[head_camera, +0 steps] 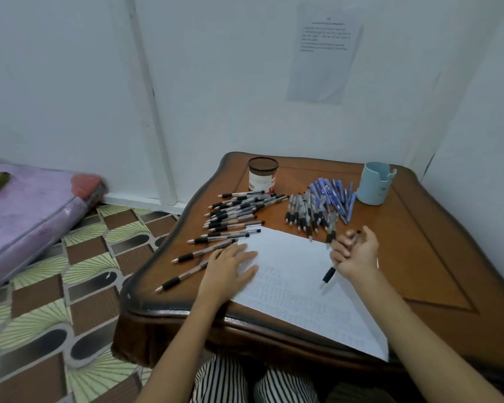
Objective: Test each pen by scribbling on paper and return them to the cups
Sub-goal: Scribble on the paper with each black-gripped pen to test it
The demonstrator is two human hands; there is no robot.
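Pen (328, 276) with a black grip sits in the right hand (357, 251), whose fingers curl round its barrel with the palm turned partly upward. Its tip sticks out of the near side of the hand, towards the person and over the paper (303, 289); whether it touches the sheet cannot be told. The left hand (230, 270) lies flat on the paper's left edge, fingers straight and spread, holding nothing. The faintly gridded paper lies under and between both hands and reaches the near edge of the desk (425, 245). Just beyond the right hand's fingers lies a row of clear pens (304, 212) with black grips, tips towards the person. A heap of blue pens (333, 196) lies against them, further out. Beyond those and slightly right stands the blue cup (374, 184), upright, with a notch in its rim. Beyond and left of the left hand lies a spread of black-gripped pens (236, 212), tips pointing left; the nearest ones run beside and under that hand. Behind the spread stands the dark cup (263, 175), upright, with a white and red label. Far left of the left hand, off the desk, are a patterned floor (70, 271) and a purple mattress (26, 210). Below the forearms show striped trousers (230, 382), and a printed sheet (323, 53) hangs on the wall beyond the desk.
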